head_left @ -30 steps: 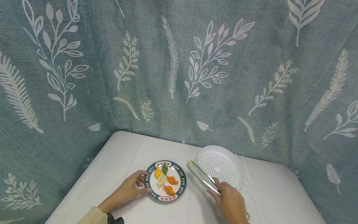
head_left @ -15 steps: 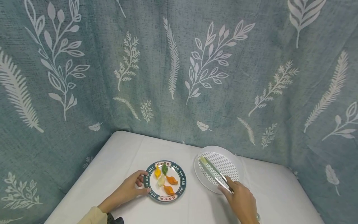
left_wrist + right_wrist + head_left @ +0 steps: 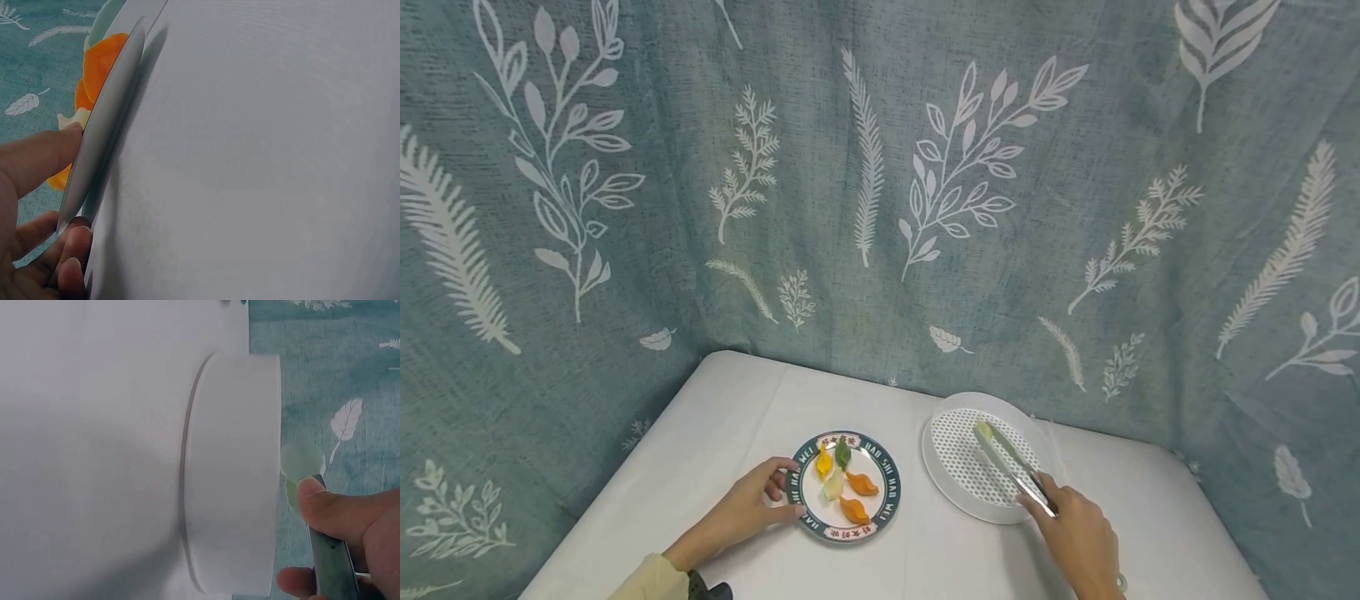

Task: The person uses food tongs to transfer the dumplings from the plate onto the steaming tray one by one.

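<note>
My left hand pinches the left rim of a round plate with a dark green lettered border; the left wrist view shows the thumb over the edge and fingers beneath. Several dumpling-shaped pieces lie on it: yellow, green, cream and two orange ones. Metal tongs with pale green tips are gripped in my right hand. A small yellow-green piece shows at their tips, above a white perforated steamer tray. From the right wrist, the tray's side wall appears beside the tongs.
Both the plate and the tray stand on a white-covered table, the tray to the right near the back edge. A blue-green curtain with white leaf prints hangs behind and on the left side.
My right hand has carried the tongs rightward, from beside the tray to over its perforated middle. The left hand and plate stay in place.
</note>
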Action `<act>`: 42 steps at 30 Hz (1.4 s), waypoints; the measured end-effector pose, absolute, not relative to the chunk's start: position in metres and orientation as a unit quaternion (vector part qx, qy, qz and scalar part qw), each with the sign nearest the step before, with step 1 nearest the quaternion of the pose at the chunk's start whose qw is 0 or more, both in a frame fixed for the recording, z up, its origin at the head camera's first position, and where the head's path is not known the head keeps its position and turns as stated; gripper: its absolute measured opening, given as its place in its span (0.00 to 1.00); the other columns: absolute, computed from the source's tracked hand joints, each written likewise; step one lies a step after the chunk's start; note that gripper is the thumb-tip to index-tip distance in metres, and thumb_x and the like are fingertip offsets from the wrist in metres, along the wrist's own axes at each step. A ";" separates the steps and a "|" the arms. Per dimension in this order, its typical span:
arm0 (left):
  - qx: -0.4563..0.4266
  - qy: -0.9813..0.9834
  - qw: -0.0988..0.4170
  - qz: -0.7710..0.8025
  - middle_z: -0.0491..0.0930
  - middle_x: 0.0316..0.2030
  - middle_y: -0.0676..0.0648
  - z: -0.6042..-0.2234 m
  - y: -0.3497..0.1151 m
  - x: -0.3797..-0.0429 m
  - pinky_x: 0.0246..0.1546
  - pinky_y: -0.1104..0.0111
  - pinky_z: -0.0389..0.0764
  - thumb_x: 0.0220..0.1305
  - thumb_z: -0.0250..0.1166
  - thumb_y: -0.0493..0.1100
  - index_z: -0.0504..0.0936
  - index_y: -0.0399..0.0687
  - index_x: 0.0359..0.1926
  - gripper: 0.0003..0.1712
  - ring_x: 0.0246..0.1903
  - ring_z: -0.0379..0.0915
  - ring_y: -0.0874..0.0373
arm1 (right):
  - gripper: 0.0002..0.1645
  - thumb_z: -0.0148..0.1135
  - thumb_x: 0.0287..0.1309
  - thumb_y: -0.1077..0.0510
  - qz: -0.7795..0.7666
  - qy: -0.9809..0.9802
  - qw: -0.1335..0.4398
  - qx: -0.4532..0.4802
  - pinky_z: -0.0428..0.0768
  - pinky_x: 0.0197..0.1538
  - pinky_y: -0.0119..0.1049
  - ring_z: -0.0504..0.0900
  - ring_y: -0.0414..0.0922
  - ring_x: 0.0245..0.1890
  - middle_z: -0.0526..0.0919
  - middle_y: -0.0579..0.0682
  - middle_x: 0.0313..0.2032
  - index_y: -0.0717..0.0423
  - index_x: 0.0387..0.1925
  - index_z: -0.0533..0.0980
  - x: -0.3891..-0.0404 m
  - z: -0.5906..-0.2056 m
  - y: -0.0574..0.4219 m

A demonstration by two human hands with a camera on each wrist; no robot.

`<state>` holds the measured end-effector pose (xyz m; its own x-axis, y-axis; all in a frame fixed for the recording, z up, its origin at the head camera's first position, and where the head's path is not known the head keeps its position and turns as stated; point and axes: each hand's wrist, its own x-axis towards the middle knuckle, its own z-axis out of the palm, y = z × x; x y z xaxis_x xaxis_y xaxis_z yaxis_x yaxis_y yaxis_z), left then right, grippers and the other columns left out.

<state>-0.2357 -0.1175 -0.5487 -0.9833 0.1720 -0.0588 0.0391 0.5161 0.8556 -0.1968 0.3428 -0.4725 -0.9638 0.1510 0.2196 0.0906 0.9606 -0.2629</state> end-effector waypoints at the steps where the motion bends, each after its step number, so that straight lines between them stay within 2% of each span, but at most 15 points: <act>1: 0.061 0.868 0.069 0.488 0.74 0.40 0.53 -0.548 -0.118 -0.236 0.38 0.66 0.73 0.49 0.83 0.53 0.76 0.53 0.63 0.42 0.39 0.69 0.58 | 0.38 0.71 0.61 0.37 0.126 -0.983 0.117 -0.065 0.75 0.25 0.52 0.78 0.49 0.25 0.85 0.55 0.34 0.60 0.62 0.79 -0.198 -0.473 0.346; 6: 0.062 0.869 0.069 0.486 0.74 0.41 0.54 -0.548 -0.119 -0.235 0.40 0.65 0.74 0.49 0.83 0.54 0.75 0.53 0.64 0.42 0.40 0.69 0.58 | 0.38 0.72 0.60 0.38 0.120 -0.985 0.098 -0.081 0.70 0.24 0.48 0.70 0.49 0.23 0.77 0.49 0.25 0.59 0.63 0.78 -0.203 -0.476 0.359; 12: 0.063 0.872 0.069 0.480 0.74 0.41 0.54 -0.549 -0.118 -0.235 0.41 0.63 0.74 0.49 0.83 0.55 0.75 0.53 0.64 0.42 0.40 0.70 0.58 | 0.40 0.72 0.60 0.38 0.116 -0.984 0.082 -0.106 0.67 0.24 0.45 0.69 0.49 0.23 0.71 0.49 0.23 0.61 0.63 0.77 -0.210 -0.477 0.371; 22: 0.072 0.874 0.072 0.476 0.74 0.41 0.54 -0.549 -0.118 -0.236 0.41 0.63 0.74 0.50 0.82 0.56 0.75 0.52 0.64 0.43 0.41 0.70 0.58 | 0.38 0.72 0.60 0.39 0.118 -0.985 0.080 -0.101 0.66 0.22 0.43 0.69 0.49 0.22 0.70 0.49 0.21 0.64 0.60 0.79 -0.214 -0.478 0.385; 32: 0.065 0.870 0.076 0.484 0.74 0.41 0.53 -0.549 -0.117 -0.235 0.41 0.64 0.74 0.49 0.82 0.56 0.75 0.52 0.65 0.43 0.40 0.70 0.58 | 0.36 0.71 0.60 0.38 0.120 -0.985 0.068 -0.107 0.65 0.22 0.43 0.68 0.48 0.22 0.67 0.49 0.20 0.61 0.57 0.80 -0.215 -0.476 0.385; 37: 0.067 0.871 0.076 0.481 0.74 0.41 0.53 -0.548 -0.117 -0.234 0.40 0.65 0.74 0.50 0.82 0.55 0.75 0.51 0.64 0.43 0.40 0.69 0.58 | 0.37 0.72 0.60 0.39 0.110 -0.985 0.058 -0.119 0.65 0.23 0.42 0.68 0.48 0.22 0.67 0.49 0.20 0.63 0.58 0.79 -0.218 -0.475 0.384; 42: 0.063 0.875 0.072 0.475 0.74 0.41 0.53 -0.547 -0.116 -0.234 0.39 0.65 0.74 0.49 0.83 0.55 0.75 0.52 0.64 0.43 0.40 0.69 0.58 | 0.40 0.71 0.60 0.38 0.105 -0.986 0.044 -0.125 0.67 0.24 0.44 0.70 0.50 0.24 0.72 0.52 0.23 0.64 0.61 0.77 -0.221 -0.472 0.382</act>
<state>-0.2344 -0.1163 -0.5474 -0.9818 0.1777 -0.0663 0.0412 0.5407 0.8402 -0.2211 0.3816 -0.4721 -0.9649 0.2552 0.0614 0.2366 0.9470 -0.2174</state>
